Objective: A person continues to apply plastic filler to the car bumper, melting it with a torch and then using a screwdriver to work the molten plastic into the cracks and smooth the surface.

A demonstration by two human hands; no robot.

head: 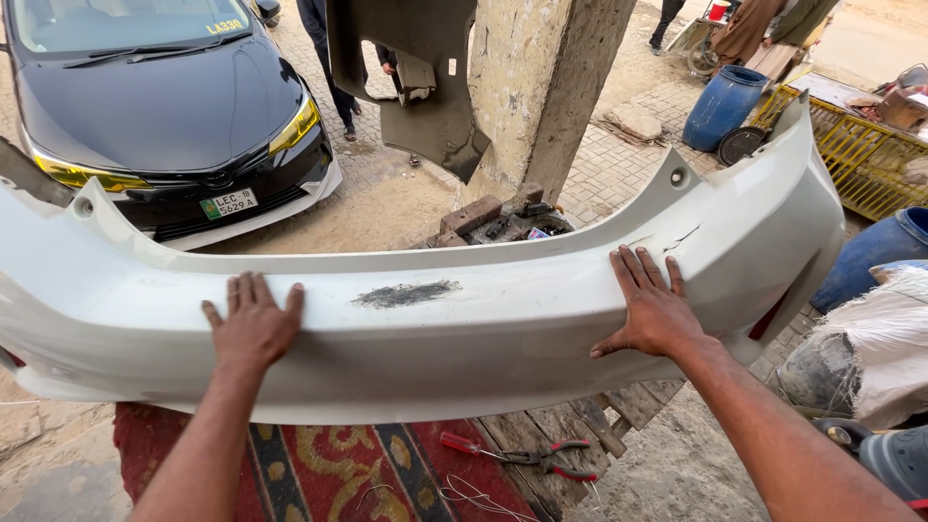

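A long white car bumper (464, 338) stretches across the head view from left to right. It has a dark scuffed patch (406, 294) near its middle and a crack (677, 238) near its right end. My left hand (253, 324) lies flat, palm down, on the bumper left of the scuff. My right hand (652, 304) rests flat with fingers spread just below the crack. Neither hand grips anything.
Under the bumper lie a red patterned rug (329, 469), a red-handled screwdriver (462, 445), red-handled pliers (551, 459) and wooden boards (619, 406). A black car (164, 106) stands far left, a concrete pillar (541, 87) behind, blue barrels (723, 104) and a yellow metal rack (860, 155) right.
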